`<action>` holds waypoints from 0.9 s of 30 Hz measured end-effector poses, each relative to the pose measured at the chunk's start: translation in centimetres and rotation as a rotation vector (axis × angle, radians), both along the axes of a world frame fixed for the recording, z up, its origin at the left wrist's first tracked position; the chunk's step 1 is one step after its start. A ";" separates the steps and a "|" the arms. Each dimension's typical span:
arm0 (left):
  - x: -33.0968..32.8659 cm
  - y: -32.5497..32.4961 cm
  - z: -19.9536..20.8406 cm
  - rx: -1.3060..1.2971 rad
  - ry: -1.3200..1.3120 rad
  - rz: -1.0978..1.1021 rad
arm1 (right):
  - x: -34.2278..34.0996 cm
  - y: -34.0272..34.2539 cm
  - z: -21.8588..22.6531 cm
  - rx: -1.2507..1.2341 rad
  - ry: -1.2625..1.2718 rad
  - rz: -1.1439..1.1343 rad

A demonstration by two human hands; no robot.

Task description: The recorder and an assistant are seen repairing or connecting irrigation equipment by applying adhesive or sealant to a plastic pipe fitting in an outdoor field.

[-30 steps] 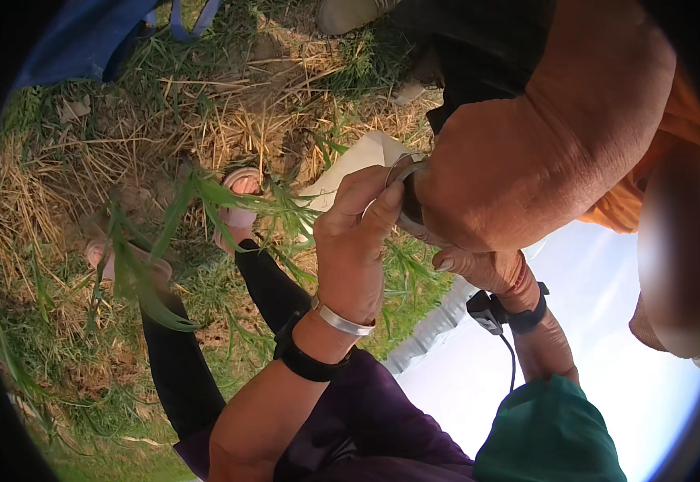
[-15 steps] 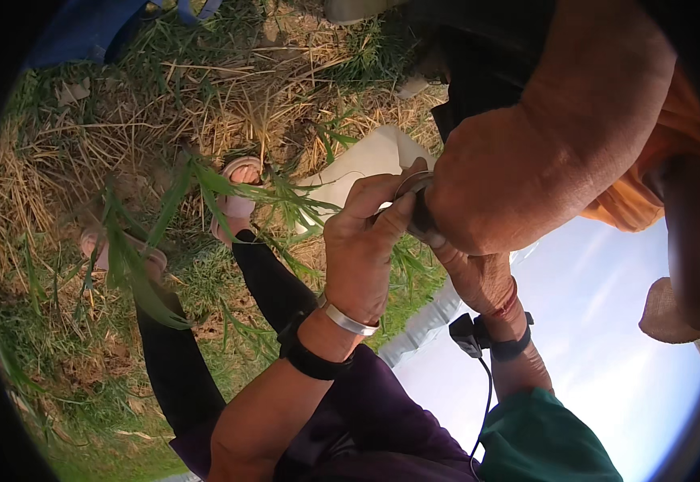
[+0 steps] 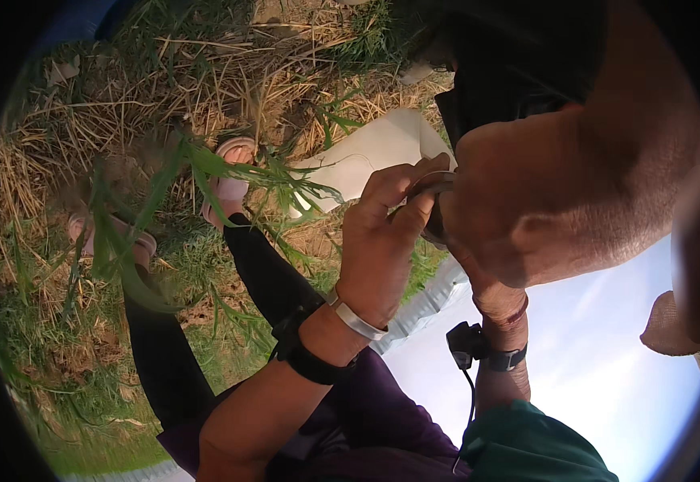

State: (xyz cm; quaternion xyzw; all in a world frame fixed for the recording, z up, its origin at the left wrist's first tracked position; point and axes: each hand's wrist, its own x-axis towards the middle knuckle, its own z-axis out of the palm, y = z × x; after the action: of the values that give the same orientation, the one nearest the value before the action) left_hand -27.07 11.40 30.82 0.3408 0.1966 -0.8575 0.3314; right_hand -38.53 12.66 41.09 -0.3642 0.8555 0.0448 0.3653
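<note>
My left hand (image 3: 378, 253), with a silver bangle and a black strap at the wrist, is closed with thumb and fingers on a small dark round object with a thin metal rim (image 3: 433, 191). I cannot make out its kind. Another person's large hand (image 3: 543, 197) reaches in from the upper right and covers much of that object. Behind it comes my right hand (image 3: 487, 281), close to the same object, its fingers hidden. A black strap with a small black device (image 3: 466, 344) and cable sits on my right wrist.
Long green leaves (image 3: 229, 169) stretch left of my left hand. A pale sheet (image 3: 366, 153) lies on straw and grass (image 3: 205, 80). Feet in pink shoes (image 3: 113, 233) and dark-clad legs (image 3: 261, 265) stand at left. Dark clothing (image 3: 519, 64) fills the upper right.
My left hand and the round object have shifted slightly right in the picture. The other person's hand has come lower and turned, covering more of my right hand.
</note>
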 end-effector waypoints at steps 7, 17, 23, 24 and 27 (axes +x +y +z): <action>-0.4 0.8 0.1 -0.007 0.013 -0.011 | -2.4 1.3 0.1 0.000 -0.130 0.022; 0.4 0.3 -1.4 -0.133 0.004 -0.035 | -0.2 -1.7 -0.8 -0.175 -0.064 0.267; 0.4 -0.4 -1.9 -0.403 -0.001 -0.018 | -0.4 -1.6 0.2 -0.199 -0.121 0.156; 0.5 -0.4 -1.9 -0.410 0.005 -0.019 | -0.7 -1.5 0.4 -0.225 -0.169 0.125; 1.1 -0.5 -1.6 -0.404 0.043 0.025 | -0.8 -0.9 -0.3 -0.327 -0.260 0.108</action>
State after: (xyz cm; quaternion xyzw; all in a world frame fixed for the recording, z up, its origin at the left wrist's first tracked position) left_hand -25.98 10.86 29.25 0.2465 0.0318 -0.8825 0.3993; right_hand -39.28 11.80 40.80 -0.4666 0.7765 -0.1226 0.4054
